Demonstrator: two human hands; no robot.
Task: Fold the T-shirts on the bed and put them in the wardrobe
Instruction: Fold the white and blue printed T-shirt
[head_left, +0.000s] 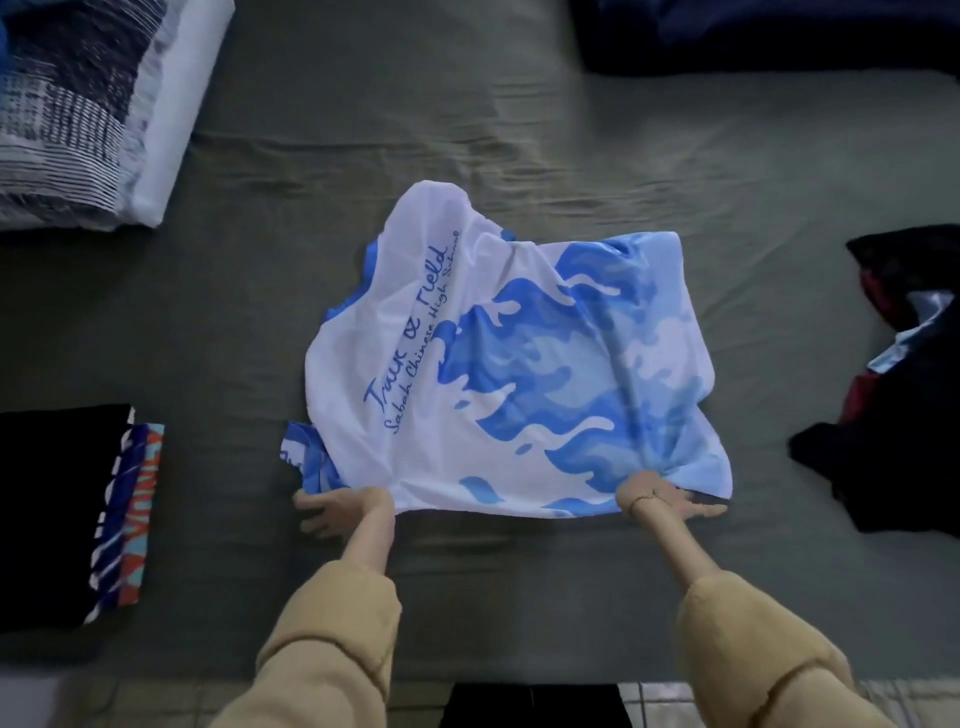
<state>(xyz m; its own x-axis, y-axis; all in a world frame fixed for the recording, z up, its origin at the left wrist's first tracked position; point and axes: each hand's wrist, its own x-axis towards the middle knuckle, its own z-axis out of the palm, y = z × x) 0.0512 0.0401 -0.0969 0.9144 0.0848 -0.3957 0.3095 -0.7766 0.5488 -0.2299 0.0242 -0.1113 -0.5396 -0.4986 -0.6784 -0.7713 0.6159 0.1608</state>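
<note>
Both hands, left hand (332, 506) and right hand (670, 499), grip the near edge of a white-and-blue T-shirt (519, 364) lettered "Sabah Chinese High School", spread just beyond them on the bed (519, 597).

A rolled duvet (88, 104), white with dark blue stripes and patches, lay at the far left corner. A dark navy bedding piece (769, 36) stretched along the far right edge. Below the near edge of the mattress, pale floor tiles (779, 696) were visible, and a black object (535, 704) stood on them; what it was could not be told.
</note>
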